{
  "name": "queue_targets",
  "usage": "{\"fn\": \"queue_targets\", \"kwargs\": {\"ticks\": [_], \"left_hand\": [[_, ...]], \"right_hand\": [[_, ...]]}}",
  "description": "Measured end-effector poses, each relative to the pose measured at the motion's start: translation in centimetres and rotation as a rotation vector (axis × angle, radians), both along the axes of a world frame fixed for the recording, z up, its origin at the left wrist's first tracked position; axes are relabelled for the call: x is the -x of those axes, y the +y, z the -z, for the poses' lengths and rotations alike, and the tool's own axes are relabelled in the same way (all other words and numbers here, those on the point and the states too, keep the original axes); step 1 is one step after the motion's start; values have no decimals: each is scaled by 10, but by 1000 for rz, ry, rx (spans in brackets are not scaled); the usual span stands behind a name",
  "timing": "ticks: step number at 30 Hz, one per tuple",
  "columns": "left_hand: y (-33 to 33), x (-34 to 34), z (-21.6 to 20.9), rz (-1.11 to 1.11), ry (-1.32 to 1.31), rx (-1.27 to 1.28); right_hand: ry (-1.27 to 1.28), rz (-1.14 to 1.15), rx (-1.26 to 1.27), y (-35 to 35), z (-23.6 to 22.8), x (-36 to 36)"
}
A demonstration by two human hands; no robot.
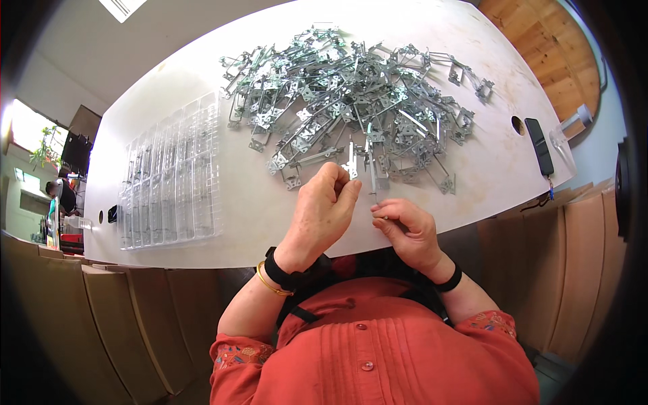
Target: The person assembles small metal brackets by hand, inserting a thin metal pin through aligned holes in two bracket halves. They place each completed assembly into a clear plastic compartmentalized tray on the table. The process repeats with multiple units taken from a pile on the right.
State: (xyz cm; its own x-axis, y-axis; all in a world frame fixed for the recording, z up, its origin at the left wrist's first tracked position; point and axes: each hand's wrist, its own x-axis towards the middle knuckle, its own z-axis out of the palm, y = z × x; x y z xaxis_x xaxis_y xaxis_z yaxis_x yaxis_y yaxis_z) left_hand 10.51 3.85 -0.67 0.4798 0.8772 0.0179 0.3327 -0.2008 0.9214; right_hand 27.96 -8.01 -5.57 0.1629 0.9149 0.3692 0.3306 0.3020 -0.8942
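My left hand [320, 209] is closed in a pinch on a flat silver metal bracket [352, 162], which sticks up past the fingertips toward the pile. Close by on the right, my right hand [412, 233] has thumb and forefinger pressed together. What they pinch is too small to make out. A thin metal rod [372, 175] points down to those fingertips; whether they touch it I cannot tell. Just beyond both hands lies a large tangled heap of metal brackets with rods [358, 88].
A clear plastic tray [217, 175] with long compartments lies left of the heap, with small parts showing in it. The white table [263, 223] has a black handheld device [539, 147] at its right edge. Cardboard boxes [108, 324] stand below. Another person [65, 196] is far left.
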Motion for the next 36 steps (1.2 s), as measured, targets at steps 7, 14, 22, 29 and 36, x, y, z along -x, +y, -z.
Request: {"fn": "queue_targets", "kwargs": {"ticks": [7,14,22,29,36], "left_hand": [[0,-9,-16,1,11,-93],[0,-13,-10,-36,164,-387],[1,5,-13,-141,168,-574],[-22,74,-32,-32,88,167],[-18,134,-18,17,267,315]], "right_hand": [[-14,55,-58,-2,4,3],[20,96,-50,-4,7,2],[13,57,-29,-1,3,0],[40,42,-1,-1,8,-1],[47,38,44,-3,8,0]]}}
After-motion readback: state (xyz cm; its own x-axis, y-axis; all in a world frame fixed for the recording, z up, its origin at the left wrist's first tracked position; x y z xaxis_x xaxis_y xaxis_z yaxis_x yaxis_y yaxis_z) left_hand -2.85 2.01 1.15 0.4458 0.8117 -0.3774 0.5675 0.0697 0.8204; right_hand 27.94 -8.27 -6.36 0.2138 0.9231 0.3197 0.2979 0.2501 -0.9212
